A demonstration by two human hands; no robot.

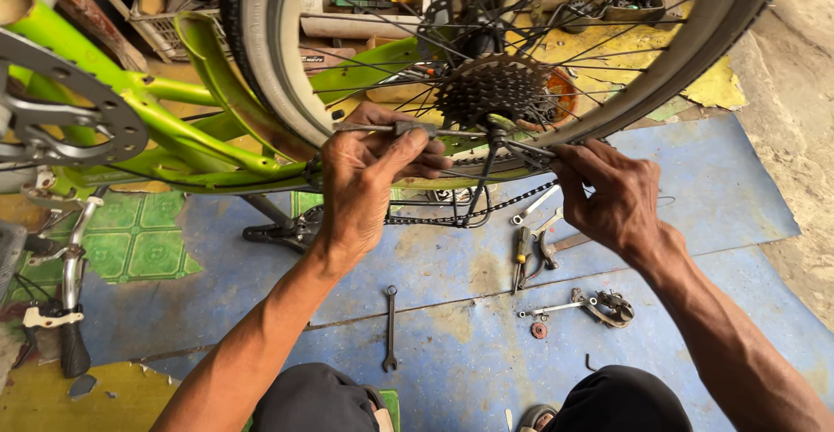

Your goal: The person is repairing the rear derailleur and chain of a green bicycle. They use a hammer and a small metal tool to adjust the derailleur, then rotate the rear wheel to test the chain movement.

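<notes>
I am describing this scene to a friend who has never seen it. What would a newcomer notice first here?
First, the bright green bicycle frame on the left, turned upside down, with its rear wheel filling the top. At the centre, the left hand holds a small tool near the sprocket cluster, while the right hand grips parts at the axle. Below, wrenches and a loose derailleur lie on the blue floor.

Glossy green painted frame (217,111), dull greasy metal cassette (495,89), worn blue mat (452,267).

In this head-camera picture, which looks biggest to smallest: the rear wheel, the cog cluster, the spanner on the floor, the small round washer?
1. rear wheel
2. cog cluster
3. spanner, similar in length to the cog cluster but much thinner
4. washer
</notes>
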